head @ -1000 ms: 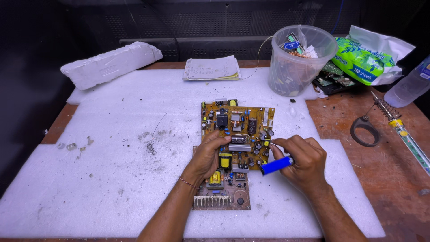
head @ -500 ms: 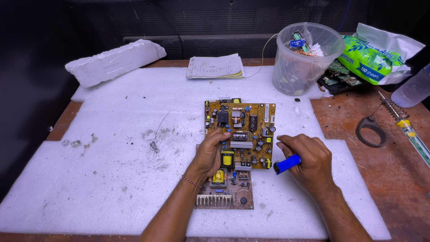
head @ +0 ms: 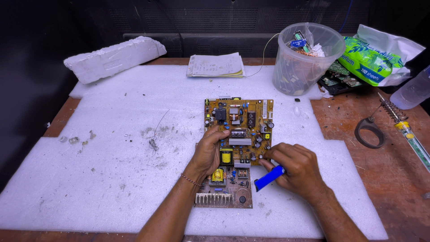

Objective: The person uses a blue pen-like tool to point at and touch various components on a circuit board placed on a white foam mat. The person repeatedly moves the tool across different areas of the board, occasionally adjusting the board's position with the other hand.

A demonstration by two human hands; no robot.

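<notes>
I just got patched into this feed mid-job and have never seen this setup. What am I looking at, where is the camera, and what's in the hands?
There is no machine here: a person works with two bare hands, and the one camera sits on their head, looking down at a workbench. A white foam sheet covers a wooden table. On the foam lies a yellow-brown circuit board. The left hand rests flat on the board, pressing on it. The right hand has a blue-handled tool in its grip, at the board's right edge; its tip is hidden. Behind are a clear plastic tub of parts, a notepad, a foam block and a tissue pack.
</notes>
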